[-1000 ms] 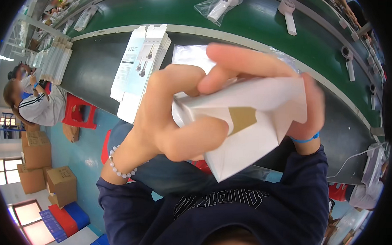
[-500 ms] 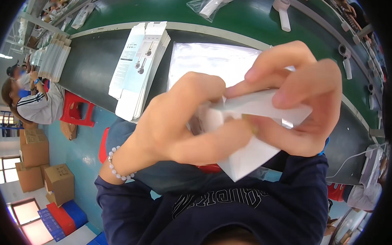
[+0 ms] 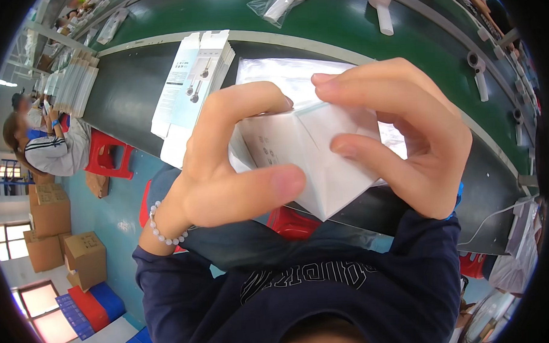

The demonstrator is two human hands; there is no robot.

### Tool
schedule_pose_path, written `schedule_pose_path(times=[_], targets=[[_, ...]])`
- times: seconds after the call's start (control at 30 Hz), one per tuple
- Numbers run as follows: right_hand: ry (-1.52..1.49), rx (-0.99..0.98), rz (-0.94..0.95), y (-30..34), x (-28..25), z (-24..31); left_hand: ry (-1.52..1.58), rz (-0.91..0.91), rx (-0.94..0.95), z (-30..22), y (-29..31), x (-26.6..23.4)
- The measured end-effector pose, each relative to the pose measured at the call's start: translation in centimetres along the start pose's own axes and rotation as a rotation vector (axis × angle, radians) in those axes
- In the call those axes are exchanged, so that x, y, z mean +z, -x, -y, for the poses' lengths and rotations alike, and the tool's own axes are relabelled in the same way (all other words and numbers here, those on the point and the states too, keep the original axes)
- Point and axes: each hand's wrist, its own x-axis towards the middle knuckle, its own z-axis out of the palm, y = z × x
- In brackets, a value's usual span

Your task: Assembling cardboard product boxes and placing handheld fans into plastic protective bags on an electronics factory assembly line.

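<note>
Above my lap I hold a white cardboard box (image 3: 313, 164), tilted with one corner pointing down toward me. My left hand (image 3: 208, 174) grips its left part, index finger along the upper edge and thumb against the lower side. From the right, my right hand (image 3: 434, 148) presses fingertips on the top edge and a thumb on the near face. Small grey print shows on the box's left side. Behind it on the dark bench lies a shiny white plastic-wrapped pack (image 3: 283, 68), partly hidden. A stack of flat printed cartons (image 3: 181, 90) lies left of that.
Past the bench runs a green conveyor belt (image 3: 208, 16) carrying white handheld fans (image 3: 385, 22), one inside a clear bag (image 3: 281, 5). Co-workers sit at far left near a red stool (image 3: 114, 156). Brown shipping boxes (image 3: 85, 257) stand on the floor.
The white flap pinched between my fingers is now folded down, and the box shows a closed-looking face. My hands have spread apart around it. The fans on the belt have shifted slightly left.
</note>
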Motion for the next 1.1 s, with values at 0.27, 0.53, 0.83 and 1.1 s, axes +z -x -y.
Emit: schedule_pose_path(times=[0.27, 0.53, 0.83, 1.1], targets=[[0.259, -0.095, -0.031, 0.3, -0.2, 0.4, -0.218, -0.051, 0.705, 2.7, -1.1, 0.8], [0.221, -0.156, 0.019, -0.3, -0.8, -0.1, -0.017, 0.098, 0.205, 0.7, -0.3, -1.2], [0.275, -0.189, 0.044, -0.5, -5.4, -4.2, -0.929, -0.179, 0.543, 4.3, -4.9, -2.5], [0.948, 0.204, -0.342, -8.9, -14.6, -27.9, -1.426, -0.046, 0.166, 20.9, -14.0, -8.9]])
